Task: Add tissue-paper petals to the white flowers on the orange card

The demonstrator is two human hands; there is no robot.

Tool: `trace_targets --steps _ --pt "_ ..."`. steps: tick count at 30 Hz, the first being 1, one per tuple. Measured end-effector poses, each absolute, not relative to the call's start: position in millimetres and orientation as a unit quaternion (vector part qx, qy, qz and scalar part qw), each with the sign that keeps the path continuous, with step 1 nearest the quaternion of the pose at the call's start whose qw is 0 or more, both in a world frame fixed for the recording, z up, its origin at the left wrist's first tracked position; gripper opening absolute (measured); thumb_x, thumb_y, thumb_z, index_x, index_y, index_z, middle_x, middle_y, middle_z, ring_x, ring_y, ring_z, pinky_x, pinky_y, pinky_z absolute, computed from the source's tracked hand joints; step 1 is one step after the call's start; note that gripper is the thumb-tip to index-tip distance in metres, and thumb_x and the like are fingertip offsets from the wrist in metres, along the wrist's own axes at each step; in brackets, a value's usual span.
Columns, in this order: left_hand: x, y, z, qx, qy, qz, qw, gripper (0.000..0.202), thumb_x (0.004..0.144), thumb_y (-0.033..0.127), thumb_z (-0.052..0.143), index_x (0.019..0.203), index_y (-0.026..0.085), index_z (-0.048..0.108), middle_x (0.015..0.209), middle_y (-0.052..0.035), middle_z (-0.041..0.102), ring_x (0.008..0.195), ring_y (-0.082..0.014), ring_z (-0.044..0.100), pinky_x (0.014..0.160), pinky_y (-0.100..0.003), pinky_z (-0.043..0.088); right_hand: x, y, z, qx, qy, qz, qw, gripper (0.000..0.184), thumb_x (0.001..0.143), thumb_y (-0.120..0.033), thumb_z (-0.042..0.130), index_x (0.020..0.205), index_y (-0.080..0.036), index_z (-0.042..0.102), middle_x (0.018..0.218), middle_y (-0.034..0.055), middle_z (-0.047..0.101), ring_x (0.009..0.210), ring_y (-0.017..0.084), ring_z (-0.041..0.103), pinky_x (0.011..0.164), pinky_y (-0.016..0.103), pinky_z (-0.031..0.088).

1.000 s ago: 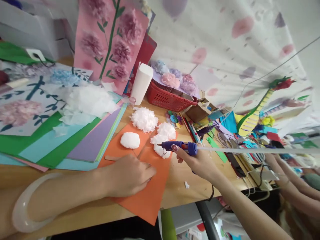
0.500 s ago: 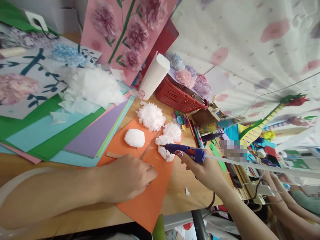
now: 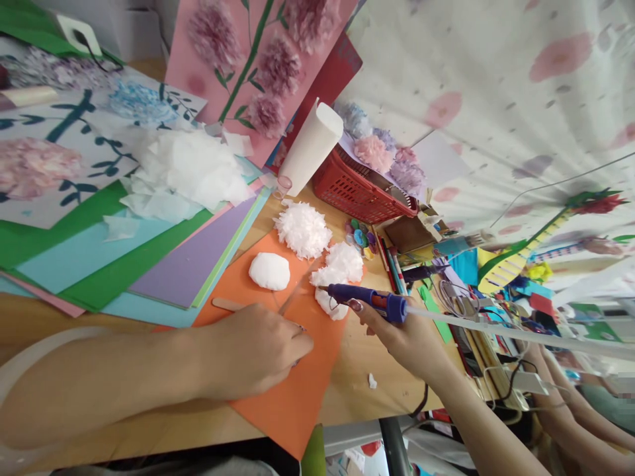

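Observation:
My right hand (image 3: 404, 334) is closed round a blue glue gun (image 3: 364, 299) with a long clear glue stick trailing from its back; the nozzle points left, just over the small white tissue flowers (image 3: 333, 274). My left hand (image 3: 258, 350) rests fingers curled on an orange paper sheet (image 3: 292, 390), its fingertips on a thin stick (image 3: 292, 301) lying on the sheet. A round white tissue ball (image 3: 269, 271) and a larger fluffy white flower (image 3: 302, 229) sit on the same sheet. A flat wooden stick (image 3: 225, 304) lies by my left hand.
A stack of coloured paper (image 3: 149, 264) with white tissue (image 3: 188, 168) lies to the left. A white paper roll (image 3: 310, 149), a red basket (image 3: 362, 192) and cluttered craft supplies (image 3: 446, 264) fill the back and right. Another person's arms (image 3: 575, 403) reach in at right.
The view shifted slightly, showing more of the wall behind. My hands and the glue gun have barely moved against the orange sheet.

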State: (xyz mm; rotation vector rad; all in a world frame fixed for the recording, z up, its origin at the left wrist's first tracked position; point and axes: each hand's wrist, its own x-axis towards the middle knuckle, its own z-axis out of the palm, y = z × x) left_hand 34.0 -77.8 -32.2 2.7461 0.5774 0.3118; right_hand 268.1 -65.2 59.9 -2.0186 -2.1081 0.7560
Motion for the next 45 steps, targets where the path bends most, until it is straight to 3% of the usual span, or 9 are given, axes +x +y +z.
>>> trace_targets --steps 5,12,18,22,27,33,38,45 --pt "34 -78 -31 0.963 0.193 0.118 0.143 0.009 0.088 0.008 0.063 0.09 0.017 0.061 0.083 -0.0044 0.071 0.065 -0.0206 0.064 0.046 -0.033 0.032 274 -67 57 -0.66 -0.704 0.245 0.089 0.047 0.086 -0.064 0.061 0.062 -0.024 0.059 0.051 -0.0005 0.054 0.047 0.014 0.048 0.043 0.027 0.035" --pt "31 -78 -31 0.966 0.188 0.116 0.135 0.01 0.089 0.008 0.061 0.089 0.018 0.061 0.083 -0.0029 0.069 0.065 -0.0202 0.063 0.046 -0.033 0.035 278 -69 60 -0.653 -0.702 0.264 0.104 0.046 0.087 -0.062 0.061 0.067 -0.021 0.066 0.051 0.0001 0.057 0.037 0.009 0.037 0.034 0.027 0.025" --pt "33 -80 -40 0.962 0.197 0.139 0.131 0.012 0.086 0.008 0.062 0.088 0.019 0.058 0.082 -0.003 0.067 0.065 -0.0211 0.061 0.047 -0.033 0.036 280 -70 58 -0.644 -0.715 0.238 0.131 0.045 0.085 -0.059 0.063 0.059 -0.023 0.058 0.052 0.0013 0.056 0.045 0.014 0.052 0.039 0.027 0.036" --pt "32 -79 -35 0.963 0.195 0.123 0.141 0.01 0.089 0.009 0.059 0.088 0.019 0.059 0.081 -0.0025 0.067 0.062 -0.02 0.061 0.045 -0.034 0.032 284 -74 58 -0.652 -0.701 0.251 0.141 0.041 0.085 -0.057 0.064 0.061 -0.023 0.06 0.049 -0.0004 0.053 0.043 0.014 0.05 0.038 0.027 0.035" --pt "33 -79 -38 0.965 0.192 0.112 0.139 0.012 0.088 0.008 0.059 0.086 0.019 0.059 0.083 -0.0021 0.067 0.064 -0.0203 0.061 0.044 -0.036 0.025 286 -75 59 -0.654 -0.693 0.26 0.16 0.04 0.084 -0.057 0.063 0.064 -0.022 0.065 0.054 0.0012 0.06 0.038 0.01 0.04 0.035 0.026 0.031" --pt "33 -82 -53 0.949 0.211 0.16 0.173 0.013 0.088 0.008 0.058 0.087 0.021 0.057 0.082 -0.0022 0.067 0.067 -0.0192 0.061 0.051 -0.032 0.033 284 -74 49 -0.676 -0.684 0.23 0.148 0.047 0.081 -0.064 0.062 0.06 -0.022 0.06 0.052 0.002 0.058 0.046 0.014 0.05 0.04 0.026 0.036" --pt "30 -81 -48 0.945 0.212 0.156 0.192 0.016 0.089 0.005 0.057 0.087 0.021 0.058 0.082 -0.0017 0.068 0.068 -0.0181 0.062 0.054 -0.03 0.037 288 -76 50 -0.693 -0.663 0.246 0.139 0.047 0.081 -0.065 0.06 0.058 -0.024 0.057 0.046 -0.0011 0.052 0.043 0.013 0.047 0.04 0.026 0.033" --pt "28 -81 -37 0.916 0.236 0.174 0.272 0.019 0.091 0.005 0.052 0.084 0.021 0.06 0.079 0.0003 0.069 0.066 -0.0151 0.063 0.056 -0.028 0.039 299 -79 45 -0.697 -0.653 0.257 0.146 0.049 0.083 -0.068 0.058 0.066 -0.022 0.066 0.055 0.0008 0.058 0.048 0.013 0.048 0.045 0.027 0.034"
